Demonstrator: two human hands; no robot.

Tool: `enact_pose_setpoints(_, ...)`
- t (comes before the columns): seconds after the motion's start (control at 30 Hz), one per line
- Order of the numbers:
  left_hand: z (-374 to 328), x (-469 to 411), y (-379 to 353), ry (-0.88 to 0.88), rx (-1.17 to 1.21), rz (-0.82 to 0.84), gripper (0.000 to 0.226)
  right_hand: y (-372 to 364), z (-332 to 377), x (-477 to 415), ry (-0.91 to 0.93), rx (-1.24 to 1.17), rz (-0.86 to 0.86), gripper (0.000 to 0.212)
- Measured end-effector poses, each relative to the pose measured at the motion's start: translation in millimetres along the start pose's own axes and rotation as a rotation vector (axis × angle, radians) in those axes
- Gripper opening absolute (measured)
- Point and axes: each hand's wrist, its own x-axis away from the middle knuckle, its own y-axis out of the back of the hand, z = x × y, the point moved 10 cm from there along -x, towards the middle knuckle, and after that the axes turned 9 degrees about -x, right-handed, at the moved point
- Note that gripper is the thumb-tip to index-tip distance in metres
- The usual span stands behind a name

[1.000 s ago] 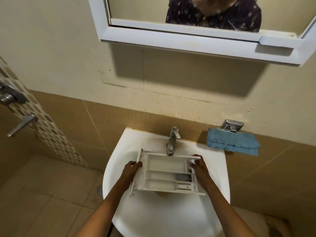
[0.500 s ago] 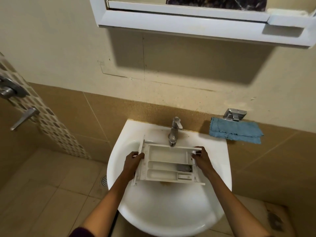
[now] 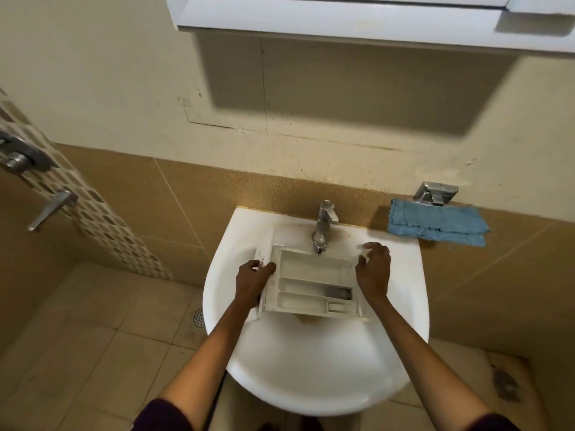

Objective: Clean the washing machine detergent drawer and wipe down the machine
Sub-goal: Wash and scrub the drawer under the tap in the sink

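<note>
A white detergent drawer point(image 3: 311, 283) with several compartments lies across the white sink basin point(image 3: 314, 368), right under the metal tap point(image 3: 323, 225). My left hand point(image 3: 252, 281) grips the drawer's left end, at its front panel. At the drawer's right end my right hand point(image 3: 373, 269) hovers with loosely spread fingers and holds nothing. No water runs from the tap.
A folded blue cloth point(image 3: 437, 225) lies on the tiled ledge to the right of the sink, below a metal fitting point(image 3: 435, 192). A white cabinet point(image 3: 342, 20) hangs overhead. A shower valve and lever point(image 3: 49, 209) are on the left wall. A floor drain point(image 3: 198, 317) sits left of the sink.
My right hand has let go of the drawer's right end and lifted slightly away. The drawer has settled lower in the basin. The camera has tilted further down.
</note>
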Motion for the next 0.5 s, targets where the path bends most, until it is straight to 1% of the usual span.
enact_pose_setpoints(0.03, -1, 1, -1, -0.001, -0.012, -0.006, 0.073, -9, 5, 2, 0.001, -0.054, 0.048, 0.023)
enact_pose_setpoints(0.07, -1, 0, -3, -0.002, -0.020, -0.006, 0.071, -23, 5, 4, -0.075, -0.148, 0.127, 0.022)
enact_pose_setpoints(0.1, 1, -1, -4, 0.003, -0.023, -0.001, 0.069, -38, -2, 7, -0.225, -0.305, 0.197, 0.024)
enact_pose_setpoints(0.17, 5, -3, -7, 0.017, -0.002, 0.010, 0.064, -67, -10, 22, -0.574, -0.683, 0.281, 0.025)
enact_pose_setpoints(0.2, 6, -3, -8, 0.018, 0.012, 0.012, 0.060, -79, -8, 28, -0.702, -0.847, 0.308, 0.024)
enact_pose_setpoints(0.27, 11, -2, -9, 0.028, 0.033, 0.024, 0.043, -92, -1, 37, -0.867, -1.063, 0.332, 0.024)
enact_pose_setpoints(0.33, 18, -2, -13, 0.047, 0.076, 0.051, 0.021, -96, 2, 40, -0.965, -1.151, 0.326, 0.022)
enact_pose_setpoints(0.37, 24, -4, -13, 0.067, 0.103, 0.055, 0.016, -98, 2, 41, -0.990, -1.168, 0.320, 0.024)
enact_pose_setpoints(0.43, 38, -8, -15, 0.107, 0.152, 0.061, 0.017, -102, -1, 40, -1.015, -1.160, 0.323, 0.034)
enact_pose_setpoints(0.5, 44, -9, -16, 0.119, 0.165, 0.067, 0.017, -109, -1, 41, -1.032, -1.131, 0.360, 0.033)
